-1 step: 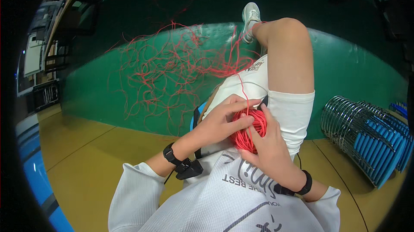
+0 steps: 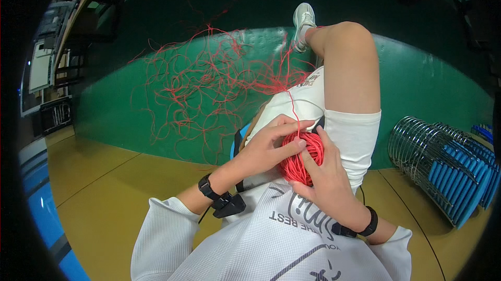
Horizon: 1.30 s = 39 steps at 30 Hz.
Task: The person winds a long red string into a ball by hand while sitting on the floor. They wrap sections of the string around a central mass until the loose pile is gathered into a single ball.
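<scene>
One blue object (image 2: pixel 44 213), too bent by the lens to identify, fills the lower left of the frame, with a black crate-like thing (image 2: pixel 56 115) above it. Toward the upper left and centre, a loose tangle of red cord (image 2: pixel 224 80) sprawls over the green floor (image 2: pixel 104 111), its densest part reaching the shorts (image 2: pixel 352 135). Below it, a black strap (image 2: pixel 207 187) circles the left wrist. The left hand (image 2: pixel 274 142) sits just below the frame's centre, its fingers grasping the upper left of a ball of red cord (image 2: pixel 300 165), thumb over its top. A single red strand (image 2: pixel 294 106) runs down from the tangle to that ball, which rests at the lap. Near the top of the frame is a pale shoe (image 2: pixel 303 17). The right hand (image 2: pixel 329 174) cups the ball from the right, its fingers grasping it, and a black wristband (image 2: pixel 371 221) shows lower down. At the right edge, bent chrome frames with blue panels (image 2: pixel 454 176) stand nested on the yellow floor (image 2: pixel 402 218)
</scene>
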{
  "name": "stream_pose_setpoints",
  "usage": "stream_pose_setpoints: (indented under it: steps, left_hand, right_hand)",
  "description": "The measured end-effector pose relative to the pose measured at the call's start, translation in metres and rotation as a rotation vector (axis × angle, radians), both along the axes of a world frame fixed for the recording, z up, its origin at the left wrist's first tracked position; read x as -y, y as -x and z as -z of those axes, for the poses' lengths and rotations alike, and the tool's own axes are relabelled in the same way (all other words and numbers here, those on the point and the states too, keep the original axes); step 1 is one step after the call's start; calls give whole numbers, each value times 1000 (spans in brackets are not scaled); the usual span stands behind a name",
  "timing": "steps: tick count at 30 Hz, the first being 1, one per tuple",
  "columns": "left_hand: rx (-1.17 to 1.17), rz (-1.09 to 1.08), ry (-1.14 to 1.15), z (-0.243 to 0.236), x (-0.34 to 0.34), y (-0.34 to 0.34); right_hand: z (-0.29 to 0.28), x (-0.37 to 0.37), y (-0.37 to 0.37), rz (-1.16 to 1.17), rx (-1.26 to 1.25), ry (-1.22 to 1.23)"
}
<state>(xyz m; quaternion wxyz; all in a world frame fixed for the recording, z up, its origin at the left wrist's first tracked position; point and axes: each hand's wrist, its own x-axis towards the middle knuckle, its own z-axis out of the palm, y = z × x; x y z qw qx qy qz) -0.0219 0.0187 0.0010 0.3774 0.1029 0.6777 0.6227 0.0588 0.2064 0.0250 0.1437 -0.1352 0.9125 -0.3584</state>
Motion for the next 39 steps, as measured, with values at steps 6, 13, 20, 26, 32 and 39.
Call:
stream_pose_setpoints:
  steps: [6,13,20,26,32,39]
  left_hand:
    - [59,-151,-48,12,-6,-19]
    - [112,-275,-134,18,-6,-24]
    - [32,-151,-101,32,5,-13]
    - [-147,6,191,18,-1,-5]
    - [17,21,175,18,2,2]
    - [116,52,7,21,9,-3]
  right_hand:
    - [1,1,-2,60,-22,57]
    - [-1,1,0,122,12,101]
    - [5,1,0,101,-10,117]
    - [10,-8,-1,110,-7,212]
    - [8,-18,-3,-1,-18,264]
    - [17,-25,-1,-191,-200,276]
